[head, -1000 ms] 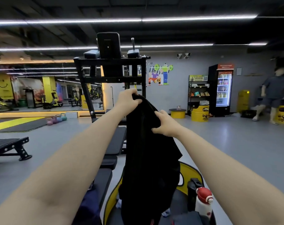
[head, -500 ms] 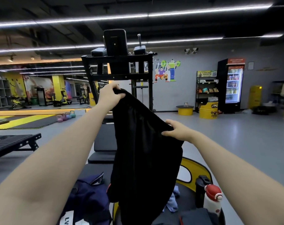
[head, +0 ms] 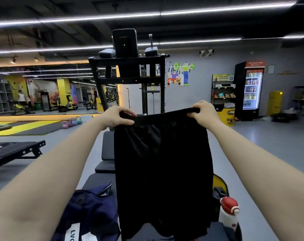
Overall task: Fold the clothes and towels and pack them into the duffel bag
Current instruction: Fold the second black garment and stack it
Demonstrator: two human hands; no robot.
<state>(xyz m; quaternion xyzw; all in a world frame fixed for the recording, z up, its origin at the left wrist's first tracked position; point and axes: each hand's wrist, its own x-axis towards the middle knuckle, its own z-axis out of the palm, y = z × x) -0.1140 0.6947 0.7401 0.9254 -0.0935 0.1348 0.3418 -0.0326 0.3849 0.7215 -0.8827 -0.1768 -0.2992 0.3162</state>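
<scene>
A pair of black shorts point(head: 162, 164) hangs spread flat in front of me, held up by its waistband. My left hand point(head: 117, 117) pinches the waistband's left end and my right hand point(head: 202, 112) grips its right end, both at chest height with arms stretched forward. Below the shorts, the black duffel bag with a yellow lining point(head: 219, 184) lies open on the bench, mostly hidden by the cloth. A navy garment point(head: 92, 211) with a white label lies crumpled at the lower left.
A white bottle with a red cap point(head: 229, 213) stands at the bag's right side. A black padded bench point(head: 107, 150) runs forward to a black exercise rack point(head: 128, 70). A low black platform point(head: 13, 150) sits left; kettlebells, shelves and a drinks fridge line the far walls.
My hands have drawn apart along the waistband, so the bunched, hanging shorts now spread out flat and level. My right hand rose and moved right; the view swung left.
</scene>
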